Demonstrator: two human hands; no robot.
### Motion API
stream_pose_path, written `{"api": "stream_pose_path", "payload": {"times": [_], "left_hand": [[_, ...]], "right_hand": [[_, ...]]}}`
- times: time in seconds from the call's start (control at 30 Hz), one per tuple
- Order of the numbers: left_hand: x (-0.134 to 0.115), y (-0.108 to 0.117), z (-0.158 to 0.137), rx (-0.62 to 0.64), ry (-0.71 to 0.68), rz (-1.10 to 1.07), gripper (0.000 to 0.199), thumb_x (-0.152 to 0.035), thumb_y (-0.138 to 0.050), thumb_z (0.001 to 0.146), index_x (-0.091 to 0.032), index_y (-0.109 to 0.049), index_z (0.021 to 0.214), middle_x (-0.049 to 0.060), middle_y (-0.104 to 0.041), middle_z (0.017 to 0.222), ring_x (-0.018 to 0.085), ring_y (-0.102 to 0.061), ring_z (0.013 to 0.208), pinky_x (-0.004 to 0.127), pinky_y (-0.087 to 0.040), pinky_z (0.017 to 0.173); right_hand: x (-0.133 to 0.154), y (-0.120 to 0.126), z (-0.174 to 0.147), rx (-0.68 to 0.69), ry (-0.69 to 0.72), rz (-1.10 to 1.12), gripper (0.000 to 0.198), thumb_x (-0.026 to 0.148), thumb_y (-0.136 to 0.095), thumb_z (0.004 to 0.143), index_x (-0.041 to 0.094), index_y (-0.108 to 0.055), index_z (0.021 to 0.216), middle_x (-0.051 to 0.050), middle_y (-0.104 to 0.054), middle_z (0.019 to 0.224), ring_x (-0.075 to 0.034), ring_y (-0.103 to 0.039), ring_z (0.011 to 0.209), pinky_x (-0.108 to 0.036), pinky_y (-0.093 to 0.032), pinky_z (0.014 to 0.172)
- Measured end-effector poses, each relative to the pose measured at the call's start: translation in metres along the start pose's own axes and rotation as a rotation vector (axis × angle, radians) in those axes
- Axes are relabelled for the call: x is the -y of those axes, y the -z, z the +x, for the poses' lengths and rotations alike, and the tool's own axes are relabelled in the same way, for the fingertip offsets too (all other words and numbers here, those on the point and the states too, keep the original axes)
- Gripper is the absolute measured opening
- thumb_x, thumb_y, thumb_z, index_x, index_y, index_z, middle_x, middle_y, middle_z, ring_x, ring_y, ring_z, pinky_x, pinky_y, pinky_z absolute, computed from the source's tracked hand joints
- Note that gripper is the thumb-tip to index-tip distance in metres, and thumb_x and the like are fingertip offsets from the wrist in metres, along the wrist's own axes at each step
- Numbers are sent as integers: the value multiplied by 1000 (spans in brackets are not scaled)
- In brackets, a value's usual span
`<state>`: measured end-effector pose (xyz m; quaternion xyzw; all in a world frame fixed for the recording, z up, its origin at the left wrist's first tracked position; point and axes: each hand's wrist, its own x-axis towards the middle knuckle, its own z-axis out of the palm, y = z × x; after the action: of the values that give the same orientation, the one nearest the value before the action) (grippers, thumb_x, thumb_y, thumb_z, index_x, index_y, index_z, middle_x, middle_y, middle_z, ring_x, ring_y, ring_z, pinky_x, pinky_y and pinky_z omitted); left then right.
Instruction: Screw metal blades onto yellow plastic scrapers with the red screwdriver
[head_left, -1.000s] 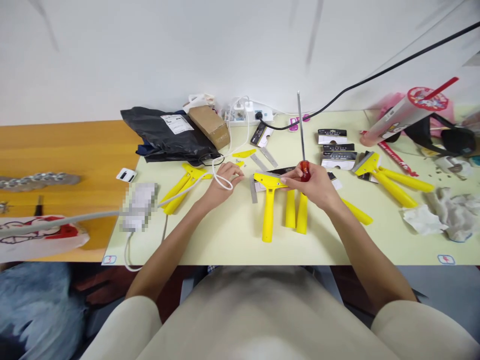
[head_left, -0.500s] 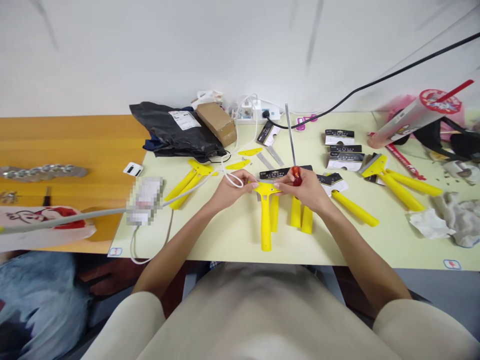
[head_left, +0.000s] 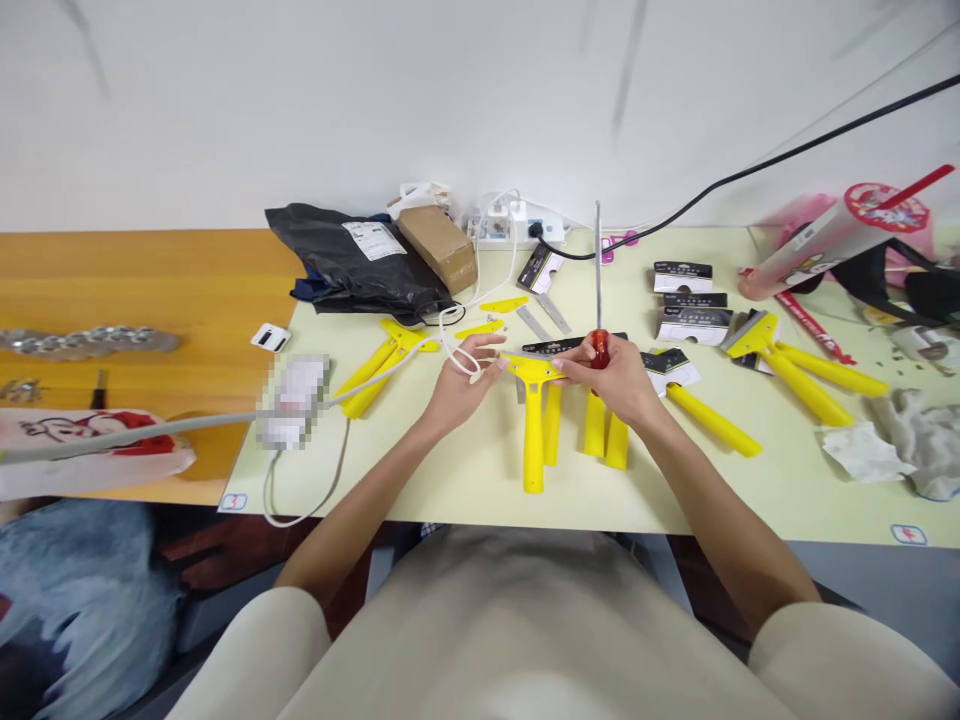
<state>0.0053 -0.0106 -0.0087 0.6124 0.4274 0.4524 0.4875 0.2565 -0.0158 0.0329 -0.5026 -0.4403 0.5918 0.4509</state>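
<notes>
A yellow scraper (head_left: 533,430) is held up between my hands, its wide head away from me and its handle toward me. My left hand (head_left: 459,390) pinches the left corner of the head with the thumb and a finger, the other fingers lifted. The thumb of my right hand (head_left: 621,378) is on the right end of the head. That same hand grips a screwdriver (head_left: 599,345) by its red handle, the shaft standing up and away from me. Two screws show on the scraper's head. Behind it lie more yellow handles (head_left: 595,430), partly hidden.
Loose yellow head plates (head_left: 504,304) and metal blades (head_left: 553,313) lie beyond my hands. Another scraper (head_left: 752,337) and black-and-white packaging cards (head_left: 694,325) are to the right. A white cable (head_left: 390,376) crosses by my left hand. A black bag (head_left: 352,265) lies at the back left.
The screwdriver has swung more upright and slightly right. My left hand's fingers have spread a little at the scraper's corner. The scraper's handle end has risen slightly.
</notes>
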Motion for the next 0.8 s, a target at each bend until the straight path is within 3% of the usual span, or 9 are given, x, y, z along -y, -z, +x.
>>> {"api": "stream_pose_path", "payload": {"times": [0.07, 0.13, 0.23, 0.33, 0.43, 0.57, 0.7, 0.8], "left_hand": [[0, -9, -15, -77, -120, 197, 49, -45, -64, 104, -25, -59, 149, 17, -59, 155, 29, -62, 136, 47, -55, 109], [-4, -21, -30, -51, -235, 445, 69, -47, -66, 103, -27, -43, 164, 19, -43, 170, 35, -43, 156, 56, -44, 121], [-15, -39, -44, 19, -359, 768, 88, -46, -69, 101, -21, -26, 173, 23, -22, 179, 42, -28, 163, 63, -35, 127], [-23, -54, -46, 76, -409, 935, 77, -26, -56, 106, -21, -22, 175, 21, -16, 181, 40, -37, 160, 59, -43, 124], [-24, -63, -42, 73, -429, 1013, 80, -4, -43, 104, -25, -15, 176, 19, -14, 182, 36, -49, 153, 54, -53, 118], [-22, -65, -40, 77, -470, 1063, 87, 3, -38, 101, -25, -4, 177, 21, -9, 181, 37, -55, 148, 51, -57, 113], [-23, -61, -40, 81, -515, 1019, 83, 1, -34, 103, -20, -2, 176, 24, -4, 181, 39, -45, 157, 55, -52, 117], [-20, -57, -39, 61, -522, 856, 76, -2, -30, 106, -23, -12, 176, 21, -7, 182, 38, -31, 164, 57, -48, 120]], "right_hand": [[0, 0, -2, -54, 38, 16, 60, 39, -101, 68, 26, -42, 75, -5, -83, 91, -26, -82, 87, -45, -74, 83], [-1, -1, -5, -108, 81, 17, 58, 40, -98, 72, 26, -42, 76, -6, -83, 92, -26, -82, 88, -44, -74, 84], [-1, -7, -11, -172, 130, 16, 56, 41, -97, 74, 26, -42, 76, -6, -83, 93, -27, -82, 93, -45, -74, 84], [1, -14, -18, -210, 158, 44, 58, 41, -97, 73, 27, -41, 77, -5, -83, 92, -27, -82, 93, -47, -74, 83], [3, -17, -23, -244, 186, 73, 57, 38, -97, 72, 27, -41, 77, -5, -83, 91, -27, -82, 91, -47, -74, 81], [7, -16, -28, -251, 217, 70, 55, 35, -96, 74, 26, -42, 77, -4, -83, 91, -26, -81, 88, -46, -74, 79], [11, -17, -30, -238, 249, 27, 56, 39, -96, 75, 26, -42, 77, -5, -83, 93, -26, -81, 89, -45, -74, 78], [16, -23, -33, -210, 276, -29, 56, 48, -95, 76, 26, -43, 78, -5, -83, 95, -25, -81, 87, -44, -74, 77]]}}
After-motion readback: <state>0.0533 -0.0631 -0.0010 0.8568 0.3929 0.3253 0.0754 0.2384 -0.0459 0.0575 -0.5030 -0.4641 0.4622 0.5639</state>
